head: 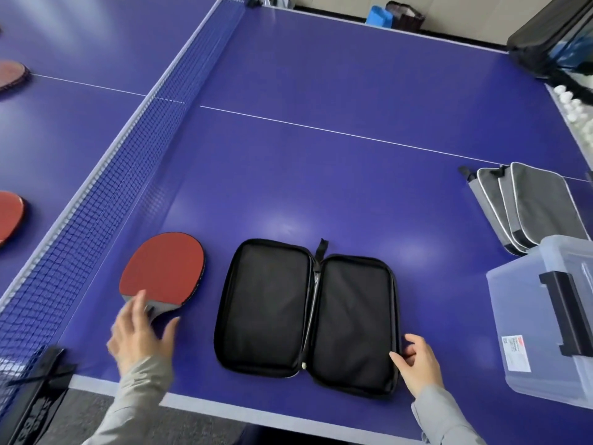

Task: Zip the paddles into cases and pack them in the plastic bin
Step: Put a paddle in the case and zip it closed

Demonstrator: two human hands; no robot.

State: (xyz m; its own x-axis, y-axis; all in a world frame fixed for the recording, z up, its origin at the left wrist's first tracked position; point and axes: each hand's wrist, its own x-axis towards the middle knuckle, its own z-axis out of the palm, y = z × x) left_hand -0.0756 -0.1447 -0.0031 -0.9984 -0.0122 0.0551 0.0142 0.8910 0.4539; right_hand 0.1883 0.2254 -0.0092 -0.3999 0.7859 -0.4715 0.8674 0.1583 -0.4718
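On the blue table a black case lies open and flat near the front edge, with both halves facing up and the zipper undone all around. The right hand holds the right edge of this case near its lower corner, with the thumb on the inner side and the curled fingers on the outer side. To the left of the case, apart from it, a red paddle lies flat on the table with its handle pointing toward the person. The left hand is over this handle with its fingers spread wide. It touches the handle, but the fingers are not closed around it, and the hand is a little blurred. The net runs just beside the paddle on its left, and two more red paddles lie on the far side of it. On the right part of the table stands a clear plastic bin with a black clasp. Just behind it is a small pile of grey cases, which are closed and overlap one another.
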